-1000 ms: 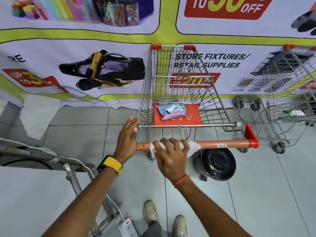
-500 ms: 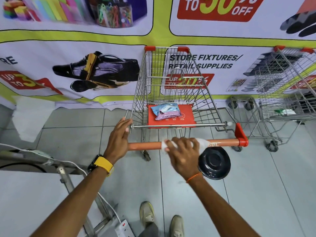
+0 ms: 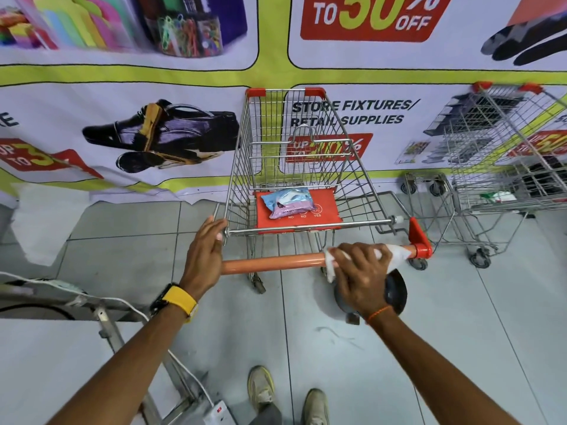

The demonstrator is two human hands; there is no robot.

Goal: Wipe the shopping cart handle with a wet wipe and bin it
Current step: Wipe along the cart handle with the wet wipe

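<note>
**Q:** What fills the field, from largest element down?

**A:** A printed banner point(image 3: 122, 124) covers the wall at 12 o'clock. Before it, on the tiled floor point(image 3: 460, 348), stands the wire shopping cart point(image 3: 294, 167), with a second cart point(image 3: 503, 167) at 3 o'clock. A metal stand point(image 3: 110, 326) with a white cable lies at 8 o'clock.

**Q:** And inside the cart?

**A:** A red seat flap point(image 3: 325, 213) carries a pack of wipes point(image 3: 290, 202), lying flat at 12 o'clock from the handle.

**Q:** Where is the handle point(image 3: 273, 262), and how is it held?

**A:** It runs orange from 9 to 3 o'clock across the centre. The left hand point(image 3: 205, 256) rests at its left end, fingers pressed together and extended up to the cart's wire rim. The right hand point(image 3: 360, 271) lies over the right portion, fingers curled down and slightly spread, pressing the wet wipe point(image 3: 397, 254) around the bar.

**Q:** Where exactly is the wipe?

**A:** Near the handle's right end, just beside the red end bracket point(image 3: 418, 240), white edges showing on both sides of the hand.

**Q:** Smaller items?

**A:** A dark round bin point(image 3: 395, 291) sits on the floor beneath the right hand, largely hidden. A yellow watch strap point(image 3: 181, 299) circles the left wrist.
</note>
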